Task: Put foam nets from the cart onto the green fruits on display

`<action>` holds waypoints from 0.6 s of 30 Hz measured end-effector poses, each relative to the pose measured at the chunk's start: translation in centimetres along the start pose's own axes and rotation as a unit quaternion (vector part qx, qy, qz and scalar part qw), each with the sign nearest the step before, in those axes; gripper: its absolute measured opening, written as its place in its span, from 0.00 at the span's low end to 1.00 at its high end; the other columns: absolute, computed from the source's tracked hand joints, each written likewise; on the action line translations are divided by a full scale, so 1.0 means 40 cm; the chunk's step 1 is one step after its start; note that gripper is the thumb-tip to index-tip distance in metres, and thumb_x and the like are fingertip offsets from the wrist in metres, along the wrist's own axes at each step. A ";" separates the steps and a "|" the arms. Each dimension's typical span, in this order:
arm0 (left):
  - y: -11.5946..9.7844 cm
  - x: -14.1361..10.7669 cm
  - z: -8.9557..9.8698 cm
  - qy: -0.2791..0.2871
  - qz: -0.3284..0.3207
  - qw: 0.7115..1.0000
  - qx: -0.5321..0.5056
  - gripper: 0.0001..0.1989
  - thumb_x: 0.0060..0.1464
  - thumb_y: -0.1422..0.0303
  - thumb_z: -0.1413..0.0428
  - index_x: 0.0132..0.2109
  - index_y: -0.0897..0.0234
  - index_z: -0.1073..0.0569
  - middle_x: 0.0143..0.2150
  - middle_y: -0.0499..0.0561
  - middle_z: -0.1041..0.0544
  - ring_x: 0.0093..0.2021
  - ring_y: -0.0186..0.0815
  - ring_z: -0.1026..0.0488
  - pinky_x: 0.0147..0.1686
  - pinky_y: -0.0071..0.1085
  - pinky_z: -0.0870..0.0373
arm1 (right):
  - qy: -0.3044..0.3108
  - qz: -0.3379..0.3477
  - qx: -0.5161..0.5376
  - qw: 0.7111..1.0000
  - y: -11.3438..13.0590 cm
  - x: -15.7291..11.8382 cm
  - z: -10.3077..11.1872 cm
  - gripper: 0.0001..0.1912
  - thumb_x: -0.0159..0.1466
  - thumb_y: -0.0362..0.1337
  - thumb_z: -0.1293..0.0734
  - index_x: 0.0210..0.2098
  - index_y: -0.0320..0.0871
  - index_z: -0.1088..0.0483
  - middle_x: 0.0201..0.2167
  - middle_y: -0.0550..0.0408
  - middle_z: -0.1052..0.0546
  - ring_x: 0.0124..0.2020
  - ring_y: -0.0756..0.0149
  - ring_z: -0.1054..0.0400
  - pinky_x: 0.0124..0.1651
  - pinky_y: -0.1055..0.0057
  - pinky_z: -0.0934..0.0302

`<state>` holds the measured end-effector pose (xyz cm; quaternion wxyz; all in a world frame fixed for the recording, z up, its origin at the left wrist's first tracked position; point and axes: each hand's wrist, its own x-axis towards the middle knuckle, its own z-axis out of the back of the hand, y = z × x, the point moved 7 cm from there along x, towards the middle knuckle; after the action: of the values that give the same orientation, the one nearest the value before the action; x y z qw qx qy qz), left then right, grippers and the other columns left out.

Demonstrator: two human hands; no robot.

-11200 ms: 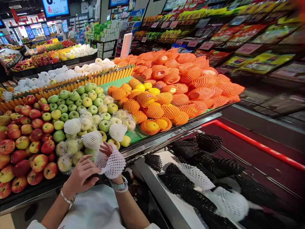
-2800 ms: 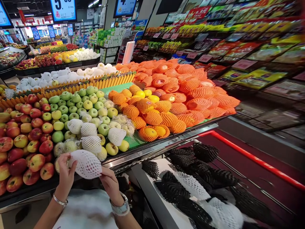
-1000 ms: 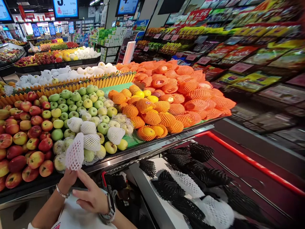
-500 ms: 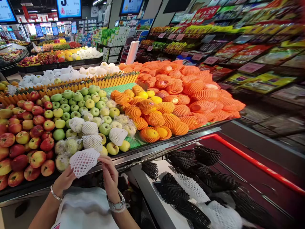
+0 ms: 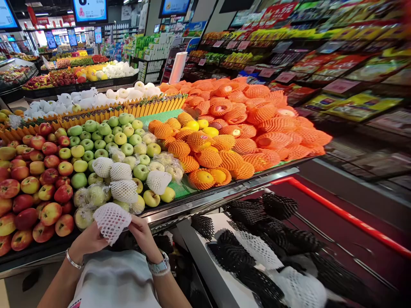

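Observation:
Between my hands, just in front of the fruit stand's near edge, is a white foam fruit net (image 5: 112, 220). My left hand (image 5: 91, 239) grips its lower left side, with the fingers partly behind the mesh. The fingers of my right hand (image 5: 141, 233) are closed on its right edge. I cannot see whether anything sits inside the net. Just beyond it lie yellow-green apples in clear wrap (image 5: 96, 196) and several apples in white foam nets (image 5: 123, 191). Red apples (image 5: 51, 214) fill the stand to the left.
A metal rail (image 5: 224, 194) edges the stand. Oranges in orange nets (image 5: 208, 158) and a large heap of orange-netted fruit (image 5: 266, 115) lie to the right. Below them, a white box (image 5: 221, 273) holds black nets (image 5: 257, 282) and white nets (image 5: 300, 286). Packaged-goods shelves (image 5: 321, 72) stand behind.
My right hand has moved left and slightly down, closer to my left hand. The foam net has shifted a little down and left with them.

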<state>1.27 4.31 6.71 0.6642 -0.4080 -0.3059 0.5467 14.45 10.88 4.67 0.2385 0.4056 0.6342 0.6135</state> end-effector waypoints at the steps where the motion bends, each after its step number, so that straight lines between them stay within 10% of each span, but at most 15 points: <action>1: -0.005 0.004 -0.003 0.009 0.001 1.000 0.009 0.24 0.55 0.64 0.44 0.60 0.60 0.29 0.61 0.54 0.27 0.62 0.43 0.33 0.66 0.42 0.42 | -0.006 0.038 -0.021 0.999 0.016 -0.001 0.002 0.13 0.65 0.45 0.35 0.30 0.47 0.21 0.30 0.55 0.20 0.35 0.61 0.29 0.47 0.63 0.34; 5: -0.018 0.018 -0.015 0.032 0.022 0.999 0.021 0.27 0.52 0.65 0.40 0.60 0.59 0.30 0.62 0.54 0.28 0.62 0.43 0.33 0.67 0.42 0.43 | -0.073 0.140 -0.038 0.987 0.050 -0.020 0.033 0.14 0.65 0.45 0.35 0.27 0.51 0.21 0.29 0.55 0.19 0.35 0.59 0.26 0.47 0.60 0.32; 11: -0.029 0.024 -0.033 0.091 0.033 0.995 0.014 0.27 0.53 0.63 0.41 0.60 0.61 0.31 0.62 0.56 0.29 0.62 0.45 0.35 0.66 0.43 0.45 | -0.091 0.050 -0.016 0.994 -0.026 -0.025 0.051 0.09 0.63 0.42 0.32 0.39 0.51 0.19 0.40 0.52 0.17 0.42 0.57 0.23 0.49 0.61 0.30; 18: 0.011 -0.019 -0.035 0.109 0.065 0.989 0.078 0.11 0.57 0.65 0.53 0.34 0.63 0.27 0.37 0.52 0.22 0.39 0.39 0.29 0.47 0.35 0.30 | -0.062 -0.010 0.012 0.998 -0.105 -0.015 0.031 0.16 0.63 0.45 0.32 0.48 0.49 0.23 0.55 0.49 0.24 0.56 0.55 0.30 0.60 0.57 0.37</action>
<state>2.09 3.30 5.69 0.6863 -0.4309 -0.1611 0.5633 14.85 11.46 0.30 0.2785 0.4395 0.6298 0.5768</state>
